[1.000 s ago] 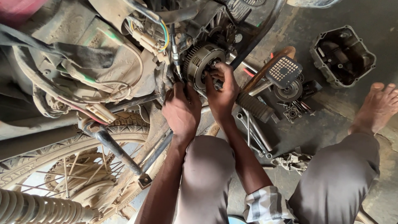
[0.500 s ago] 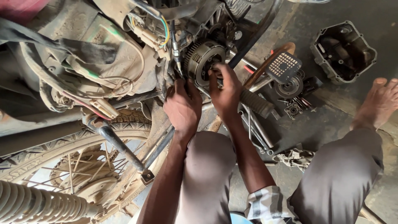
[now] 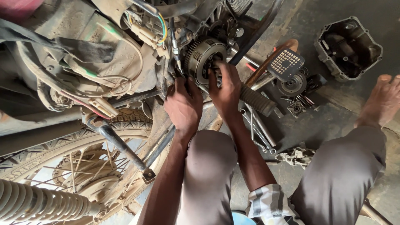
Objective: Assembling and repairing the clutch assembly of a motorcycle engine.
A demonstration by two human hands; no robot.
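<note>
My grey-trousered knees [image 3: 208,166] sat nearest the camera, and both forearms reached up between them to the engine. My left hand [image 3: 183,106] was curled, knuckles up, its fingers tucked in against the lower left edge of the round, ribbed grey metal clutch drum [image 3: 205,58]; whether it gripped anything there I could not tell. My right hand [image 3: 226,89] was also curled, fingers pressed together and laid on the drum's face at its right side (their tips were hidden against the metal). The drum stood exposed on the side of the dusty motorcycle engine [image 3: 125,54], toothed round its rim, dull and oily, with wires just left of it. A black rubber footrest [image 3: 258,101] jutted out just beside my right wrist. Farther off on the concrete floor [image 3: 333,121], the removed grey cast-metal engine cover [image 3: 349,48] lay open side up, dark inside, holding nothing loose that I could make out.
</note>
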